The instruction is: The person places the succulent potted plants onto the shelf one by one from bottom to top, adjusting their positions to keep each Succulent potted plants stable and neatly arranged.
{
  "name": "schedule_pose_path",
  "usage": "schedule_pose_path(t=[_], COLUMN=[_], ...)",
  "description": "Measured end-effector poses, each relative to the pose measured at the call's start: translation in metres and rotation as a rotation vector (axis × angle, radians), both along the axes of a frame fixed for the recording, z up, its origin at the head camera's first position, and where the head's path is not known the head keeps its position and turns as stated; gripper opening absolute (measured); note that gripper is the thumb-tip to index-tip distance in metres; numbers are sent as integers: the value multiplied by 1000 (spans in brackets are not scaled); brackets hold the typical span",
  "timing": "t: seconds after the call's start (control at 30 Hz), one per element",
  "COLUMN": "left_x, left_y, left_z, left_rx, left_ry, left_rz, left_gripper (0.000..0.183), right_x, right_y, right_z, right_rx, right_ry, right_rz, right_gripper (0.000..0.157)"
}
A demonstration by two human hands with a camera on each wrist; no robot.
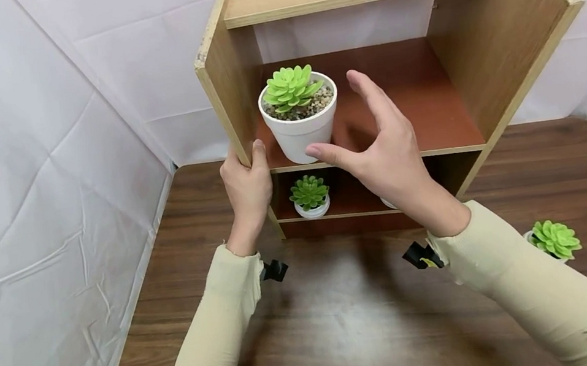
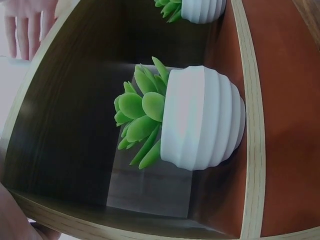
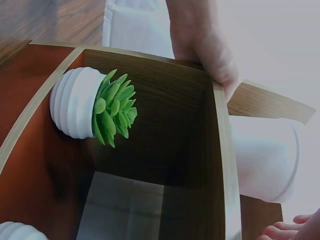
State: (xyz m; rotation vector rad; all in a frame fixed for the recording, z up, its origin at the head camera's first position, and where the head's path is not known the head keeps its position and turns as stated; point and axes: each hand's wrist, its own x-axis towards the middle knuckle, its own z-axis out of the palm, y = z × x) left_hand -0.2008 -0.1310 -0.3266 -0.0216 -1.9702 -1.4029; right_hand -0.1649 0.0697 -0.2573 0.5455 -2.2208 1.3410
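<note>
My left hand point(image 1: 247, 186) grips the front edge of the left side panel point(image 1: 227, 86) of a wooden shelf unit, thumb on the inner face. On the middle board point(image 1: 401, 113), near that panel, stands a white flowerpot point(image 1: 303, 135) with a light green succulent point(image 1: 290, 89) in pebbles. My right hand point(image 1: 386, 149) is just right of this pot, thumb and fingers spread apart, with the thumb tip overlapping the pot's lower side. In the right wrist view, the right fingers point(image 3: 295, 231) appear at the lower corner, apart from the pot point(image 3: 262, 157).
A ribbed white pot point(image 2: 205, 117) with a succulent point(image 1: 309, 192) sits in the compartment below, on the left. Another ribbed pot point(image 2: 202, 10) is farther right there, mostly behind my right hand in the head view. A third succulent point(image 1: 555, 240) stands on the wooden table point(image 1: 345, 324), right.
</note>
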Motion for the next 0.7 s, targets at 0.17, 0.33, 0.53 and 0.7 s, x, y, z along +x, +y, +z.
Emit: schedule_pose_path(t=[0.17,0.33,0.53,0.7], left_x=[1,4,1,2], left_y=[1,1,2,2], left_z=[-1,-3,1,3], left_rx=[10,13,8,6], left_ry=[-18,-36,-13,-28], left_rz=[3,8,6,18], left_gripper=[18,19,19,18], right_x=[9,16,18,35], right_y=[10,21,32,32], right_z=[-5,-16,-18,-8], right_rx=[-31,-41,-53,-84], right_ry=[58,98,127,128], right_rz=[25,31,9,20], right_gripper=[97,99,96,94])
